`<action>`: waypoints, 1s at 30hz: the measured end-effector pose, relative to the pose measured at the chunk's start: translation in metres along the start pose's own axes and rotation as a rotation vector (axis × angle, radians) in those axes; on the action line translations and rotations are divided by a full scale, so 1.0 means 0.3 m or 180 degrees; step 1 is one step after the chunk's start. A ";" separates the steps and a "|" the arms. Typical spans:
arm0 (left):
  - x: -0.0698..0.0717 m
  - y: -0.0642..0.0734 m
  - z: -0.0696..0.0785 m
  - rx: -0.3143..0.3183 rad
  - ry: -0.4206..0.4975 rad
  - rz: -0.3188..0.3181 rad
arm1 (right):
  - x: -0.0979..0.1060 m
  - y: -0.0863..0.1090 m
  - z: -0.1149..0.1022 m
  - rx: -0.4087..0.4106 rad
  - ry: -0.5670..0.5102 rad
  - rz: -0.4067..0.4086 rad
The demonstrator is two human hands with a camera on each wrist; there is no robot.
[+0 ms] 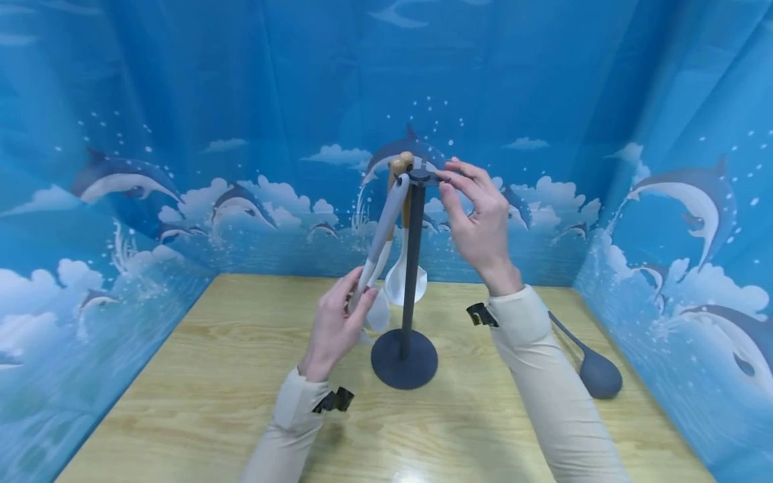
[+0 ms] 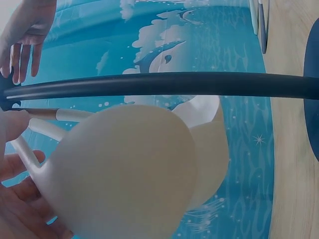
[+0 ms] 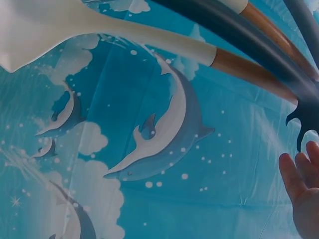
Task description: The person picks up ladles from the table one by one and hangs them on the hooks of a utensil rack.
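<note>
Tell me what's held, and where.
The left grip holds a grey-handled utensil low on its handle; whether the right grip holds the stand cannot be told.

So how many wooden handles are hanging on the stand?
2: in the right wrist view, the first wooden handle shows below the dark pole, the second wooden handle above it. More could be hidden.
</note>
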State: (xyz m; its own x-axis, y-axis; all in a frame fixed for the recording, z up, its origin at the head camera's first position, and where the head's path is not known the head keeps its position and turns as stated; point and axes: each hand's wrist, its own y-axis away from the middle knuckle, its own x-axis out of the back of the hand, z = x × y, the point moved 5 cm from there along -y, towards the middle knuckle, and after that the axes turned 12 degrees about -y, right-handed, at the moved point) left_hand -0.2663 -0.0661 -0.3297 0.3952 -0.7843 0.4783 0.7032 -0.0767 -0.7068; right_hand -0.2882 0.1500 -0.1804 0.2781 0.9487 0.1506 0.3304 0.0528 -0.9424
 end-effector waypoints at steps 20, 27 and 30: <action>0.063 -0.022 0.007 0.0174 -0.0024 0.0166 | 0.057 0.204 0.094 -0.0298 0.0308 -0.0394; 0.102 -0.074 0.048 0.0047 -0.0049 0.0278 | 0.049 0.345 0.157 -0.0635 0.0424 -0.0955; 0.122 -0.105 0.075 -0.0072 -0.0051 0.0303 | 0.056 0.394 0.181 -0.0742 0.0506 -0.1149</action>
State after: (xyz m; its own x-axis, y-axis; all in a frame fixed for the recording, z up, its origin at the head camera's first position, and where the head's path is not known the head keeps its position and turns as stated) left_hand -0.2609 -0.0785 -0.2782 0.4690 -0.7788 0.4166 0.6486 -0.0164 -0.7609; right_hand -0.2934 0.1890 -0.3056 0.2370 0.8218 0.5181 0.6207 0.2822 -0.7315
